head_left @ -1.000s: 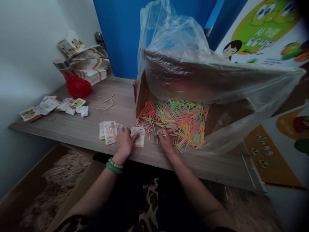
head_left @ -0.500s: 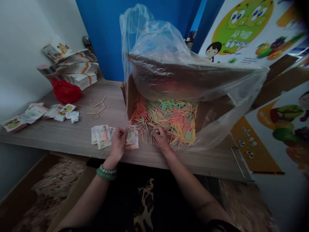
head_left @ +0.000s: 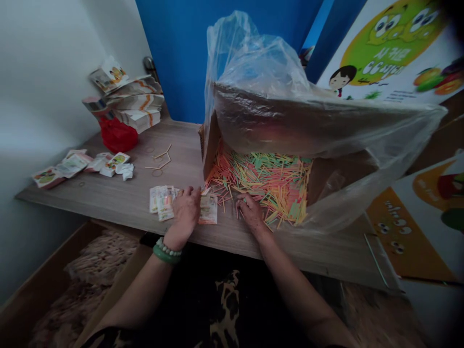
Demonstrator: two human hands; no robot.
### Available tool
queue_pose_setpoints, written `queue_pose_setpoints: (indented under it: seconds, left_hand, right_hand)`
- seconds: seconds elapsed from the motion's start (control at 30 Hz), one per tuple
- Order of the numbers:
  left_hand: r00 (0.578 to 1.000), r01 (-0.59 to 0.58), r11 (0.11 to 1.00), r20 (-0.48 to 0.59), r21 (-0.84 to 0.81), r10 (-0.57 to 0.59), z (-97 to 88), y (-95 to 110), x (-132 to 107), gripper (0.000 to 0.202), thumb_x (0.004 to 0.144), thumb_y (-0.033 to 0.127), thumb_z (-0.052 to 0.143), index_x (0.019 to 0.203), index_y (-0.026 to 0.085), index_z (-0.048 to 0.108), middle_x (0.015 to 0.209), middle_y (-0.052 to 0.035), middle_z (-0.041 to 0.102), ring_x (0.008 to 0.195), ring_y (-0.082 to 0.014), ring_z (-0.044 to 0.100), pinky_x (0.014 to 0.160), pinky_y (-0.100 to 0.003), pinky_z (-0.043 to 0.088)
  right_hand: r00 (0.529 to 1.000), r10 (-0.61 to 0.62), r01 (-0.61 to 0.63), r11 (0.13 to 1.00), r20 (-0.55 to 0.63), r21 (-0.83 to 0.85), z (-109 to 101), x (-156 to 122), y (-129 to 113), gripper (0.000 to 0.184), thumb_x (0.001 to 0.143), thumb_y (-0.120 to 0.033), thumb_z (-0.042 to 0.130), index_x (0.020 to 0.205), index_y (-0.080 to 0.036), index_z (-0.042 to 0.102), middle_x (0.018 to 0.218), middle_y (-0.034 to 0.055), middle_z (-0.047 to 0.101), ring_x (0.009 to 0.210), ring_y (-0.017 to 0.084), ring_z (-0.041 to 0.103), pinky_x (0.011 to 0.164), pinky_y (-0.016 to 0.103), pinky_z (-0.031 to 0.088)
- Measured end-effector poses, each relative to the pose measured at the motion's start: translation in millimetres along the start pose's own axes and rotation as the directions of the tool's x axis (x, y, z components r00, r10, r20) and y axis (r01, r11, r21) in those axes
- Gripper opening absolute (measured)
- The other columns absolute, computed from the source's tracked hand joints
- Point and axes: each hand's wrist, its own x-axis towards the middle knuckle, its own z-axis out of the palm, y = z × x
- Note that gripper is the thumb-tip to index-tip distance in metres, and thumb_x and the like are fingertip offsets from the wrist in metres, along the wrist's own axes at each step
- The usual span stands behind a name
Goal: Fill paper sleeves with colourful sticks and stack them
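Observation:
My left hand (head_left: 186,210), with a green bangle and bead bracelet at the wrist, rests curled on a small printed paper packet (head_left: 209,211) on the wooden table (head_left: 119,198). My right hand (head_left: 250,211) is closed at the edge of a heap of coloured sticks (head_left: 266,178), pinching some of them. The sticks, pink, green, yellow and orange, spill from a cardboard box (head_left: 212,140) lying on its side, lined with a clear plastic bag (head_left: 290,106). More small packets (head_left: 162,199) lie just left of my left hand.
A stack of flat printed packets (head_left: 130,99) and a red bag (head_left: 118,135) sit at the table's far left. Loose packets (head_left: 78,163) and rubber bands (head_left: 159,162) lie nearby. An open box (head_left: 39,285) stands on the floor at left. Cartoon posters (head_left: 395,48) line the right.
My left hand has shifted over the packet, covering more of it. My right hand stays at the sticks' edge. The view swung left and back.

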Motion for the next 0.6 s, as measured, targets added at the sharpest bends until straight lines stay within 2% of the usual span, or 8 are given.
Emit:
queue_pose_setpoints:
  seconds: [0.07, 0.17, 0.2, 0.27, 0.33, 0.4, 0.47, 0.6]
  left_hand:
    - [0.999, -0.03, 0.999, -0.045, -0.028, 0.028, -8.7, 3, 2, 0.039, 0.099, 0.021, 0.045, 0.131, 0.022, 0.067, 0.129, -0.0176, 0.065, 0.098, -0.0307, 0.064, 0.084, -0.043, 0.048]
    - [0.993, -0.101, 0.955, -0.089, -0.279, 0.079, -13.7, 10, 5, 0.032, 0.1, 0.025, 0.047, 0.118, 0.021, 0.073, 0.128, -0.0136, 0.067, 0.103, -0.0263, 0.063, 0.09, -0.039, 0.049]
    - [0.993, -0.121, 0.903, -0.054, -0.412, 0.108, -12.3, 13, 6, 0.03, 0.1, 0.028, 0.047, 0.11, 0.02, 0.074, 0.118, -0.0115, 0.07, 0.098, -0.024, 0.064, 0.087, -0.036, 0.05]
    - [0.983, -0.089, 0.73, 0.057, -0.678, 0.173, -5.5, 21, 6, 0.031, 0.099, 0.035, 0.048, 0.095, 0.019, 0.074, 0.092, -0.0067, 0.072, 0.084, -0.0201, 0.063, 0.077, -0.032, 0.051]
    - [0.966, 0.018, 0.572, 0.162, -0.82, 0.203, 4.0, 30, 4, 0.035, 0.097, 0.044, 0.051, 0.084, 0.019, 0.071, 0.075, -0.0027, 0.066, 0.071, -0.0173, 0.058, 0.068, -0.029, 0.048]
    - [0.958, 0.098, 0.476, 0.213, -0.874, 0.193, 12.2, 37, 1, 0.037, 0.091, 0.049, 0.058, 0.076, 0.018, 0.069, 0.069, -0.0013, 0.063, 0.066, -0.0158, 0.055, 0.064, -0.028, 0.046]
    - [0.945, 0.154, 0.42, 0.258, -0.894, 0.202, 16.2, 42, -1, 0.034, 0.085, 0.05, 0.067, 0.076, 0.017, 0.07, 0.071, -0.0018, 0.065, 0.068, -0.0159, 0.056, 0.066, -0.028, 0.046]
    - [0.921, 0.222, 0.384, 0.322, -0.896, 0.218, 14.4, 44, -2, 0.028, 0.08, 0.044, 0.069, 0.076, 0.017, 0.073, 0.075, -0.0038, 0.067, 0.073, -0.0177, 0.059, 0.071, -0.03, 0.047]
  right_hand:
    - [1.0, 0.009, -0.008, 1.0, -0.016, 0.025, -3, 0, -8, 0.018, 0.083, -0.04, 0.052, 0.09, -0.025, 0.06, 0.072, -0.0003, 0.065, 0.073, 0.021, 0.062, 0.075, 0.034, 0.046]
    - [0.998, 0.032, -0.024, 0.99, -0.051, 0.137, -4, 2, -30, 0.022, 0.085, -0.038, 0.052, 0.1, -0.025, 0.062, 0.07, -0.002, 0.061, 0.07, 0.019, 0.06, 0.073, 0.032, 0.046]
    - [0.999, 0.043, -0.041, 0.983, -0.009, 0.179, -3, 2, -38, 0.026, 0.086, -0.037, 0.053, 0.106, -0.025, 0.061, 0.069, -0.003, 0.06, 0.068, 0.018, 0.059, 0.07, 0.031, 0.046]
    - [0.99, 0.059, -0.087, 0.969, 0.125, 0.23, 2, 2, -52, 0.029, 0.086, -0.036, 0.054, 0.113, -0.025, 0.06, 0.065, -0.005, 0.057, 0.061, 0.016, 0.056, 0.064, 0.028, 0.044]
    - [0.975, 0.081, -0.125, 0.97, 0.205, 0.208, 8, 2, -60, 0.019, 0.087, -0.036, 0.054, 0.101, -0.025, 0.061, 0.062, -0.0056, 0.054, 0.056, 0.015, 0.051, 0.059, 0.027, 0.04]
    - [0.976, 0.112, -0.142, 0.978, 0.189, 0.152, 11, -1, -62, 0.013, 0.088, -0.036, 0.053, 0.084, -0.024, 0.057, 0.06, -0.0052, 0.052, 0.055, 0.014, 0.048, 0.058, 0.026, 0.038]
    - [0.981, 0.134, -0.146, 0.986, 0.143, 0.082, 11, -4, -59, 0.018, 0.089, -0.036, 0.052, 0.075, -0.024, 0.051, 0.061, -0.0046, 0.051, 0.057, 0.014, 0.047, 0.058, 0.027, 0.038]
    - [0.985, 0.129, -0.126, 0.991, 0.11, -0.034, 7, -12, -52, 0.02, 0.087, -0.035, 0.053, 0.071, -0.025, 0.049, 0.06, -0.004, 0.051, 0.059, 0.016, 0.047, 0.06, 0.028, 0.037]
